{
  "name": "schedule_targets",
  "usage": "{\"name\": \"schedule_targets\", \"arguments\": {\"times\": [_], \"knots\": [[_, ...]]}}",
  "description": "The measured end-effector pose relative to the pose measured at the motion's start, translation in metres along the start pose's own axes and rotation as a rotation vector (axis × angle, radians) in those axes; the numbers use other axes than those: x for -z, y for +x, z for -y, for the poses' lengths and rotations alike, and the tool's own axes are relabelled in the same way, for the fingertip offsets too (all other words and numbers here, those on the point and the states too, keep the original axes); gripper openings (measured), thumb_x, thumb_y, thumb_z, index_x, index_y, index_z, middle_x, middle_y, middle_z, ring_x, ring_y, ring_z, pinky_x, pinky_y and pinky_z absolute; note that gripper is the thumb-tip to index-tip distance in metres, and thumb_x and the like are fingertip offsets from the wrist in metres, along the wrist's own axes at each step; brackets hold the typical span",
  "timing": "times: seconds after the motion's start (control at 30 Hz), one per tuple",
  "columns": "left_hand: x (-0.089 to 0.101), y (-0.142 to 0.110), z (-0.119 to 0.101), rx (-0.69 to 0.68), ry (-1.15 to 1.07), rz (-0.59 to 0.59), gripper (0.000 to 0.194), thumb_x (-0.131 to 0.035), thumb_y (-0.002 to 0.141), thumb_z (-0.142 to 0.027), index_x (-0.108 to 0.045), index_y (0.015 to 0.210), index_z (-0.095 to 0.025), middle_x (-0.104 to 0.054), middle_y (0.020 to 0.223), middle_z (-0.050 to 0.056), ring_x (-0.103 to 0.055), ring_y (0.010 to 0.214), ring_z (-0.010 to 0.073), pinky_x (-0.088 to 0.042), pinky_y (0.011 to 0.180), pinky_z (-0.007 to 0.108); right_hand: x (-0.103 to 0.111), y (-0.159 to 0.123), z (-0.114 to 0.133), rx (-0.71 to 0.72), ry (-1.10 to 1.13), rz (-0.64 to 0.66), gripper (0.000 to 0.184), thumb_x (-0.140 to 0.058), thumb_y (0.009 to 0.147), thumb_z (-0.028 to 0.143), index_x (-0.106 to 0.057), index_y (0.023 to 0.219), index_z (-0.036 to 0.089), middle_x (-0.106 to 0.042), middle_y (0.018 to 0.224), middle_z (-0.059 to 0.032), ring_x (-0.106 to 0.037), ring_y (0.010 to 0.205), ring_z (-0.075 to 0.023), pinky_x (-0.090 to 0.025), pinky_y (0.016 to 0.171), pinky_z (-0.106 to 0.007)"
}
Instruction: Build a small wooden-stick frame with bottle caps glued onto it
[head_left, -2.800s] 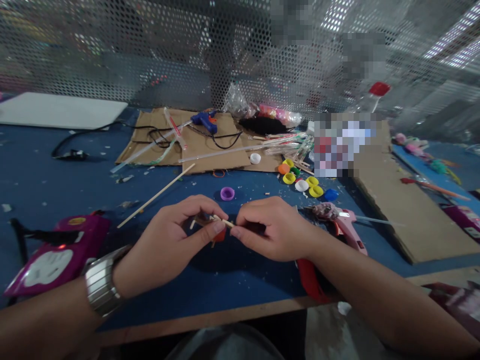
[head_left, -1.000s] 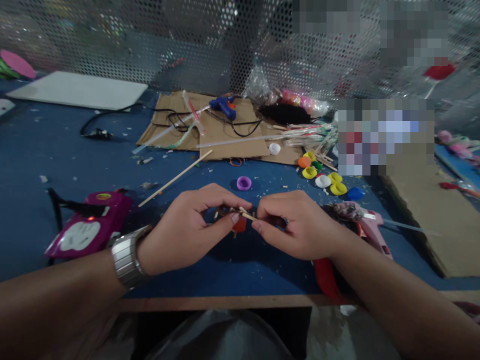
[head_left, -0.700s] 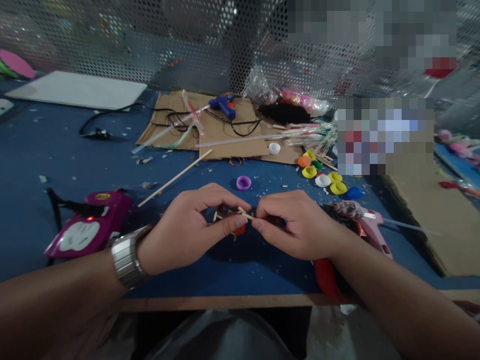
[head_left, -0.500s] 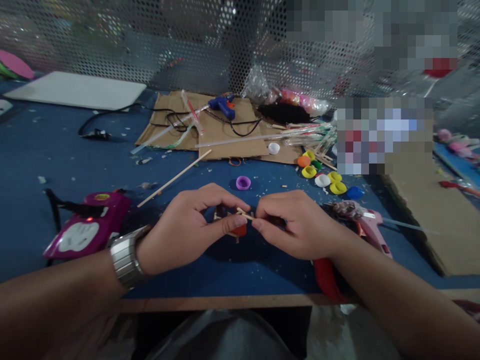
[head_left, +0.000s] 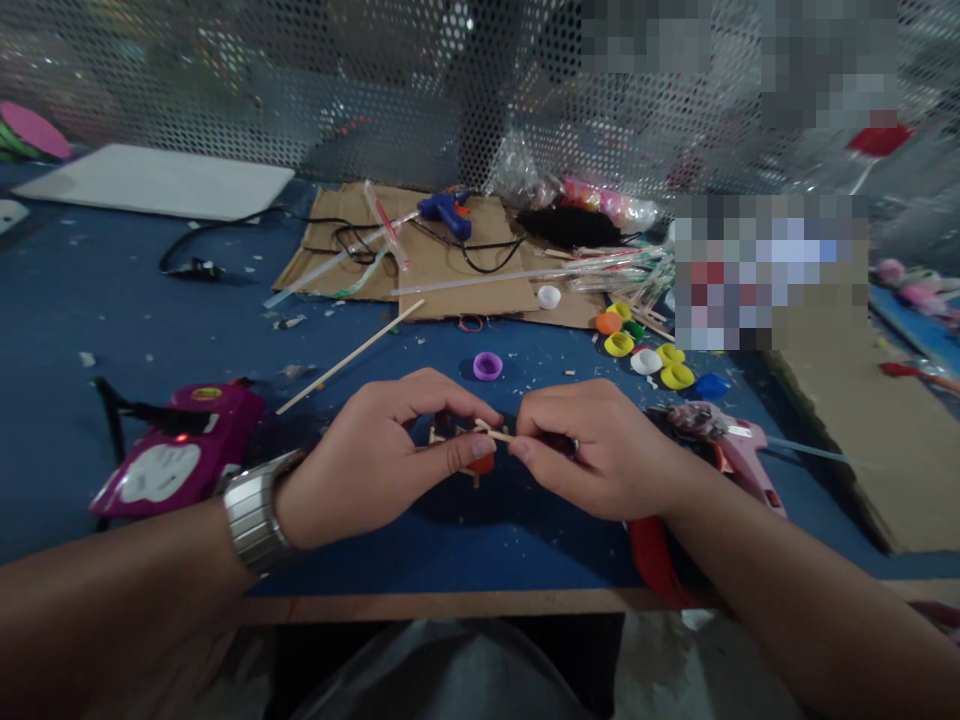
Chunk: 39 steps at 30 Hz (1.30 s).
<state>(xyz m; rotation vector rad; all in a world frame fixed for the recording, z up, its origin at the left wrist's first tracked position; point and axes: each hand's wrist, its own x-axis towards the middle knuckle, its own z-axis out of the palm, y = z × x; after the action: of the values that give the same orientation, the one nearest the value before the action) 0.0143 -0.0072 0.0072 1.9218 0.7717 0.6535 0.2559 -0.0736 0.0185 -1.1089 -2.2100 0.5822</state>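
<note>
An orange-and-wood frame point(head_left: 478, 466), partly hidden, is gripped by the left hand point(head_left: 394, 462), slightly toward six o'clock from the view's centre. A short stick point(head_left: 501, 436) is pinched by the right hand point(head_left: 600, 450). From the frame, a purple cap point(head_left: 487, 366) is seen at twelve, a long stick point(head_left: 351, 357) at ten, a pink glue gun point(head_left: 744, 452) at three.

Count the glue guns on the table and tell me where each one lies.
2: the blue glue gun is on the cardboard toward the back, and the pink glue gun is to the right of the right hand. Others may be hidden.
</note>
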Motion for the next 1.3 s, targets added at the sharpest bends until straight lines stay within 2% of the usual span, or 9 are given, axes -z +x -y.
{"name": "schedule_targets", "arguments": {"times": [0.53, 0.9, 1.1, 1.3], "knots": [[-0.0015, -0.0003, 0.0024, -0.035, -0.007, -0.014, 0.01, -0.084, 0.094, -0.027, -0.09, 0.102, -0.027, -0.085, 0.098, 0.003, -0.08, 0.089, 0.0188, -0.063, 0.079, 0.028, -0.0004, -0.0016, 0.0013, 0.014, 0.008, -0.004, 0.03, -0.061, 0.102, 0.022, -0.051, 0.073, 0.021, -0.05, 0.066, 0.0061, -0.04, 0.059, -0.0076, -0.033, 0.059, -0.022], [-0.0014, -0.0002, 0.0093, -0.17, 0.033, -0.023, 0.016, -0.079, 0.1, -0.024, -0.089, 0.112, -0.025, -0.087, 0.104, 0.003, -0.08, 0.101, 0.0179, -0.063, 0.088, 0.027, -0.0027, -0.0008, 0.0021, 0.024, -0.031, -0.035, 0.029, -0.062, 0.099, 0.019, -0.05, 0.072, 0.021, -0.05, 0.065, 0.0064, -0.04, 0.059, -0.0073, -0.033, 0.059, -0.021], [-0.001, -0.0006, 0.0056, -0.245, 0.122, -0.036, 0.012, -0.076, 0.101, -0.021, -0.086, 0.106, -0.023, -0.085, 0.099, 0.001, -0.078, 0.098, 0.0164, -0.061, 0.087, 0.027, -0.0035, -0.0018, 0.0037, 0.017, -0.045, -0.053, 0.027, -0.064, 0.1, 0.021, -0.054, 0.074, 0.02, -0.051, 0.066, 0.0066, -0.042, 0.059, -0.0074, -0.034, 0.059, -0.021], [-0.0015, -0.0009, 0.003, -0.32, 0.181, -0.038, 0.011, -0.072, 0.101, -0.019, -0.083, 0.102, -0.023, -0.085, 0.1, 0.003, -0.077, 0.099, 0.0188, -0.06, 0.089, 0.031, -0.0058, -0.0022, 0.0032, 0.019, -0.075, -0.03, 0.031, -0.064, 0.103, 0.025, -0.053, 0.074, 0.021, -0.052, 0.066, 0.0056, -0.042, 0.06, -0.0088, -0.034, 0.061, -0.023]]}}
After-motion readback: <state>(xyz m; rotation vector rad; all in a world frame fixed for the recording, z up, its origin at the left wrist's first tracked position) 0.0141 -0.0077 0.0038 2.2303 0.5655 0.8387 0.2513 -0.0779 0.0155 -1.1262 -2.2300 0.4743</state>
